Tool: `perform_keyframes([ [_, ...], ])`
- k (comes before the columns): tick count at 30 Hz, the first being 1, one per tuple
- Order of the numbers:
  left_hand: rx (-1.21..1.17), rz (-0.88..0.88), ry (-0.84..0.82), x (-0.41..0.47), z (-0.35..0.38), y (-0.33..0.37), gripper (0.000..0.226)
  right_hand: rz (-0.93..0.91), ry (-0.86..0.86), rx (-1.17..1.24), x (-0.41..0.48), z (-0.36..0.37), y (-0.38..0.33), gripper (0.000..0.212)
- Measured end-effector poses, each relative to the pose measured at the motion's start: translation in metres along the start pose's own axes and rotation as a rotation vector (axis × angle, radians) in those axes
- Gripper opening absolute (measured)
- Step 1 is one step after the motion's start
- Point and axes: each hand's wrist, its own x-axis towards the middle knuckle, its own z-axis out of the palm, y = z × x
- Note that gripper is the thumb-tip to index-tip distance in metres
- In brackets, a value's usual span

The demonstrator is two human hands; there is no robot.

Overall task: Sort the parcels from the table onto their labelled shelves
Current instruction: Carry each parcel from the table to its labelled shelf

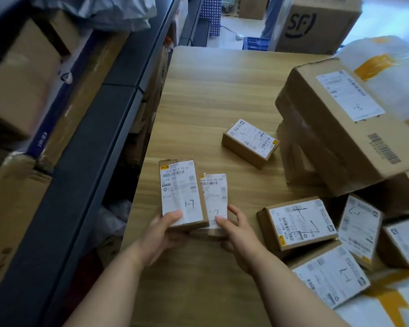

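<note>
Two small parcels held above the tabletop (198, 90), both marked 1-7: the left parcel (182, 192) pinched at its near end by the left hand (161, 234), the right parcel (214, 197) gripped likewise by the right hand (239, 234). One lone small box (249, 142) lies mid-table; one large carton (345, 123) tilts upon the heap at right. Shelving (85, 142) runs along the left, holding boxes.

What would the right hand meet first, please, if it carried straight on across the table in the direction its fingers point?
Probably nothing soon: the right hand, gripping the right-hand parcel, points up-left along bare table. The small lone box seems to lie right of that line, though depth is unclear.
</note>
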Motion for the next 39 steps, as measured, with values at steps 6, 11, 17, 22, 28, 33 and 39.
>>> perform_keyframes([
  [6,-0.180,0.202,0.084,-0.054,-0.011,0.002,0.064,-0.221,-0.009,0.006,-0.040,-0.002,-0.025,0.047],
  [11,-0.035,0.339,0.278,-0.117,0.013,-0.001,0.057,-0.333,-0.084,0.018,-0.086,-0.022,-0.033,0.047],
  [17,0.050,0.522,0.501,-0.219,0.085,-0.041,0.046,-0.417,-0.309,-0.076,-0.159,-0.054,-0.015,0.043],
  [22,-0.041,0.559,0.681,-0.303,0.138,-0.098,0.045,-0.445,-0.497,-0.172,-0.219,-0.078,0.007,0.040],
  [28,-0.110,0.628,0.969,-0.400,0.166,-0.162,0.068,-0.387,-0.750,-0.278,-0.291,-0.068,0.039,0.047],
  [33,-0.219,0.663,1.202,-0.488,0.179,-0.221,0.065,-0.395,-0.983,-0.395,-0.363,-0.044,0.083,0.039],
  [39,-0.331,0.678,1.435,-0.597,0.204,-0.300,0.057,-0.451,-1.207,-0.599,-0.454,-0.017,0.157,0.037],
])
